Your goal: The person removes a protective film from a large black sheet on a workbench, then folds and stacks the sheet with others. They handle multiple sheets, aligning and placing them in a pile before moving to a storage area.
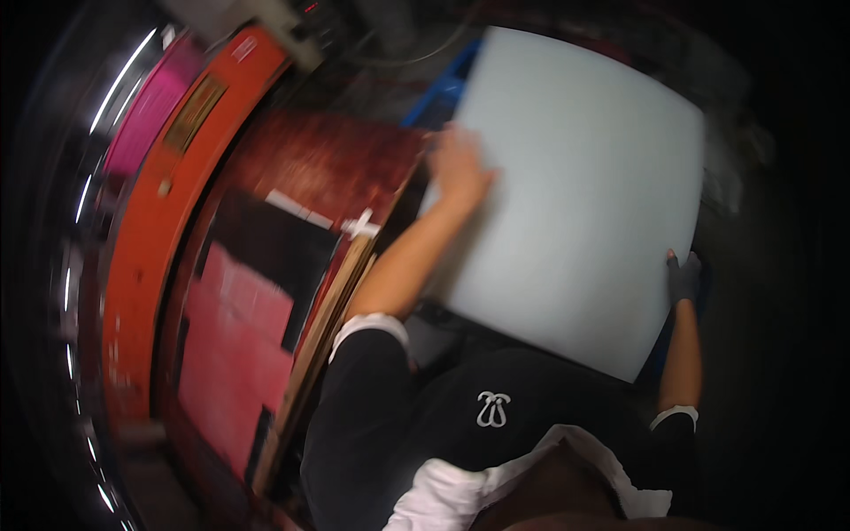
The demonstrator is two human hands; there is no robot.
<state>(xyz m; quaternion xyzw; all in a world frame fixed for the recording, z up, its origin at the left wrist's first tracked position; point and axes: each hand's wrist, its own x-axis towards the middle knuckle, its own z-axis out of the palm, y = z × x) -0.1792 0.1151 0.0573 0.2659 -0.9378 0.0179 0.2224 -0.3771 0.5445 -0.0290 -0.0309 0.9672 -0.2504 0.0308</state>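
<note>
A large pale grey-white sheet (584, 186), or a stack of such sheets, spreads out in front of me at a slant. My left hand (459, 173), bare and blurred by motion, is at its left edge with the fingers apart. I cannot tell how firmly it touches. At the lower right edge my right hand (683, 276), in a dark glove with a bare fingertip showing, is closed on the border. Its other fingers are mostly hidden.
Left of me stands a red machine table (328, 164) with a pink-red panel (235, 327) and a wooden strip (310, 363) along its side. An orange beam (146, 292) runs beyond it. A blue frame (443, 88) shows behind the sheet; clear plastic (726, 181) lies at the right.
</note>
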